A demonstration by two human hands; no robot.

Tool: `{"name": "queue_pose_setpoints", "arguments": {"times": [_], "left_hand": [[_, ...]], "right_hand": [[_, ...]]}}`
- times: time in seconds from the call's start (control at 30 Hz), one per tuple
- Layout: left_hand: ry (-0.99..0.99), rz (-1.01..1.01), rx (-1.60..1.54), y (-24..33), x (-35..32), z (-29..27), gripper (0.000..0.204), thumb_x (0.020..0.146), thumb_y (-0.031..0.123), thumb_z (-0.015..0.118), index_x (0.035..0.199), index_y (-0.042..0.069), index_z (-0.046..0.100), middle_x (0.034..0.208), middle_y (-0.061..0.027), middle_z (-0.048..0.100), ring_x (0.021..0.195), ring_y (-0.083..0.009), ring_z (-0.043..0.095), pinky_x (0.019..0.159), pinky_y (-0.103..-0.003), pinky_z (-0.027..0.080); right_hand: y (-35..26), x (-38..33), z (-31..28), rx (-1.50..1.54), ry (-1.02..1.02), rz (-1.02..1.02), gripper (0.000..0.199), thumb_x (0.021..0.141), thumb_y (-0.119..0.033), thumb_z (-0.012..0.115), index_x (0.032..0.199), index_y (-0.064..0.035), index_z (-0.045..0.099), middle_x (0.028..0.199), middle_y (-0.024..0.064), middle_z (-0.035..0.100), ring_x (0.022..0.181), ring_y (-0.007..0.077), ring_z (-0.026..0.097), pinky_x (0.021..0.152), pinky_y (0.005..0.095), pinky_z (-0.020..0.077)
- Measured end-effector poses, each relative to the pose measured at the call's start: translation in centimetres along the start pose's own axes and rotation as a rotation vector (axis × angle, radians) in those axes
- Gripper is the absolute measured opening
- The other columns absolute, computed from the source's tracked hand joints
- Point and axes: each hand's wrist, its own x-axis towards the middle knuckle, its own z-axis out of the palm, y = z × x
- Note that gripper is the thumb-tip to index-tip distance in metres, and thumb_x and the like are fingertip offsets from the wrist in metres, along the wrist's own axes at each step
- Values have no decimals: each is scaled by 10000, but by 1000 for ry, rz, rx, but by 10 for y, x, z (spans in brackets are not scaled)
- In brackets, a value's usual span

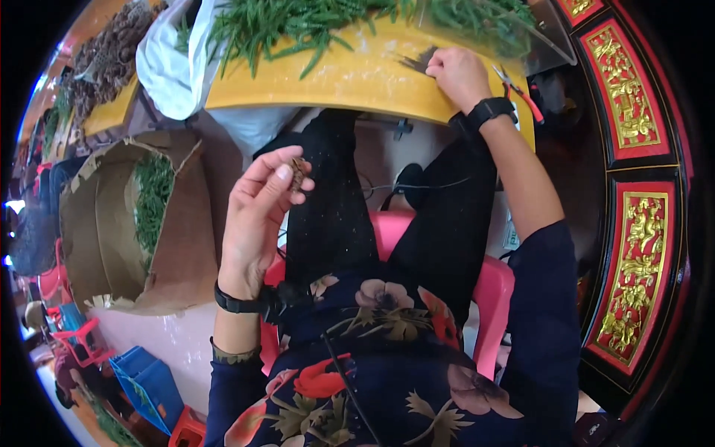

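Observation:
Over my left thigh, my left hand (272, 186) pinches a small brown scaly piece that looks like a pine cone (297, 173) between thumb and fingers. My right hand (458, 74) is out over the yellow table (335, 86), its fingers closed at the end of a small heap of thin dark wires (417, 61). How many wires the fingers grip is hidden. Just right of that hand lies a pair of pliers (521, 91) with red handles. Green leafy sprigs (298, 30) are piled along the table's far side.
A white plastic bag (167, 63) hangs at the table's left end. Left of my legs stands an open cardboard box (190, 238) with greenery inside. Brown cone-like pieces (112, 48) are heaped at the far left. Carved red and gold panels (633, 276) rise at my right.

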Motion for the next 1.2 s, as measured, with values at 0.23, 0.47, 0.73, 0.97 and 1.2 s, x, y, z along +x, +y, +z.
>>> {"name": "queue_pose_setpoints", "arguments": {"times": [0.23,0.47,0.73,0.97,1.2], "left_hand": [[75,22,-33,-18,-7,-16,238,923,113,563,1133,6,592,997,-99,637,827,-120,620,709,-201,493],[13,16,-69,-27,-14,-14,230,913,99,571,1125,14,597,993,-91,640,833,-120,620,716,-212,494],[-3,168,26,-20,-29,-8,252,904,98,587,1141,12,596,974,-67,637,840,-100,597,724,-220,475],[-13,313,71,-23,-52,-21,216,906,92,588,1105,17,626,968,-48,629,826,-92,579,708,-223,472],[18,339,48,-28,-52,-32,172,909,73,578,1049,12,657,976,-45,629,837,-97,580,694,-227,477]], "right_hand": [[-4,-5,-5,93,36,27,149,741,-196,694,768,-51,704,727,137,661,700,288,638,671,377,496],[-37,-13,-18,450,316,-186,143,839,-131,634,888,-9,690,772,111,680,694,209,650,650,296,497],[-170,-110,-51,693,-18,-410,236,891,-15,506,1117,-15,574,808,118,610,717,197,617,652,295,487],[-218,-155,-36,846,-20,-367,294,858,40,523,1148,-12,534,945,155,627,742,247,634,657,306,491],[-217,-167,-31,826,58,-306,196,851,31,565,1044,-5,556,891,140,631,685,261,620,616,292,484]]}}
